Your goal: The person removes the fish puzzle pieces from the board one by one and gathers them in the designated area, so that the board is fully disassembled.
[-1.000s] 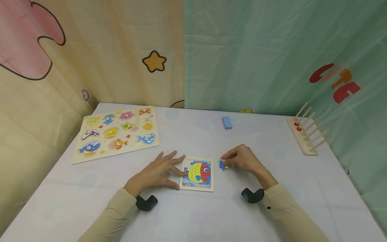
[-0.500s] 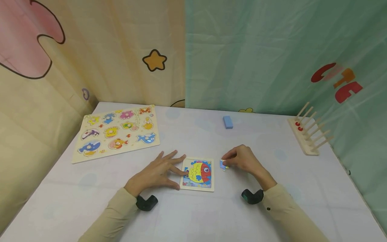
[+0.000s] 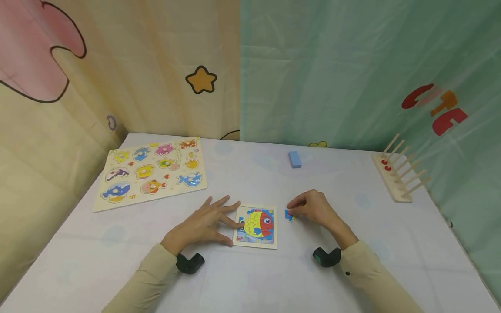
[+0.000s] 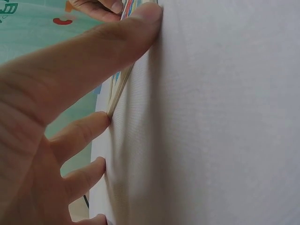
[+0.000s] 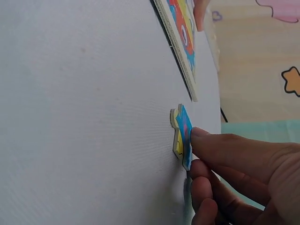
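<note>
A small framed jigsaw puzzle (image 3: 256,244) with a yellow and red fish lies on the table. My left hand (image 3: 203,224) is spread at its left side, with the thumb at the lower left corner and one fingertip on the picture. In the left wrist view the thumb (image 4: 108,44) reaches along the puzzle's edge. To the right of the frame, my right hand (image 3: 315,206) pinches a blue and yellow jigsaw piece (image 3: 288,214). The right wrist view shows this piece (image 5: 183,133) tilted between thumb and fingers, close above the table; contact with the surface is unclear.
A large wooden peg puzzle board (image 3: 150,174) with sea animals lies at the back left. Towards the back stands a blue block (image 3: 295,159). A wooden peg rack (image 3: 391,178) with red beads is near the right edge. Curtains (image 3: 313,78) hang behind the table.
Both hands stay almost in place. The pinched piece's face looked paler half a second ago and shows deeper blue now, so its tilt seems slightly different.
</note>
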